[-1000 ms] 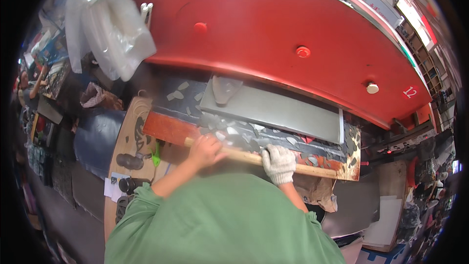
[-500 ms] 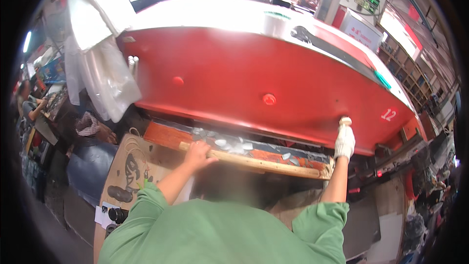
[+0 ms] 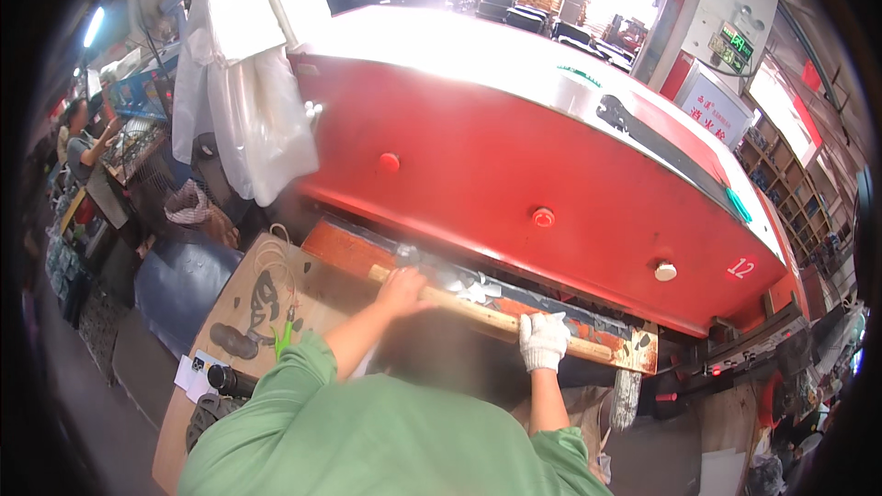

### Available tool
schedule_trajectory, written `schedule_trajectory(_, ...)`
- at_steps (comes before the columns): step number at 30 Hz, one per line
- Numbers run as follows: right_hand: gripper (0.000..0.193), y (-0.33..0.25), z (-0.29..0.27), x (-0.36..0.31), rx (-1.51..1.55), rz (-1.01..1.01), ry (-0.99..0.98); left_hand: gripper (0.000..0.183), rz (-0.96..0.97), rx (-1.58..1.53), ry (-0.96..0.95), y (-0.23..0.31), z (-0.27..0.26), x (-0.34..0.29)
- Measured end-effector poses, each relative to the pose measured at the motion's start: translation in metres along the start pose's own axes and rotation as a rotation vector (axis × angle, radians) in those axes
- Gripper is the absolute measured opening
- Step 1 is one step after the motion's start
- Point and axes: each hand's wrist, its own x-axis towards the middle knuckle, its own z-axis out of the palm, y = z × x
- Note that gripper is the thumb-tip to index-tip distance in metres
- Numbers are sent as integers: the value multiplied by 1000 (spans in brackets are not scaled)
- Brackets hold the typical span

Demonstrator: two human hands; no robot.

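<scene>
A red machine (image 3: 459, 184) looms beyond a rust-brown board (image 3: 335, 243), a wooden bar (image 3: 473, 312) along its near edge. The gloved right hand (image 3: 544, 342) curls around the bar; the bare left hand (image 3: 402, 292) wraps it near its left end. Even, wide-set pressure should steady it, fingers clear of scraps (image 3: 478, 288).

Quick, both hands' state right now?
Left hand: bare, closed on the wooden rod near its left end.
Right hand: gloved, closed on the same rod, farther right.
</scene>
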Motion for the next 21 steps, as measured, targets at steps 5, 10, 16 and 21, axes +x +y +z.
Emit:
schedule_trajectory(5,30,0,-1,-1,55,18,13,51,-18,-7,-8,4,-5,5)
schedule_trajectory(10,30,-7,-19,-26,27,23,-122,50,-26,2,-73,22,-25,-22)
schedule_trajectory(16,50,-43,-87,-44,-135,175,-591,44,95,-178,-174,31,-67,-99)
schedule_trajectory(21,51,-137,-92,-9,372,246,-213,44,1,-217,190,14,-93,-130)
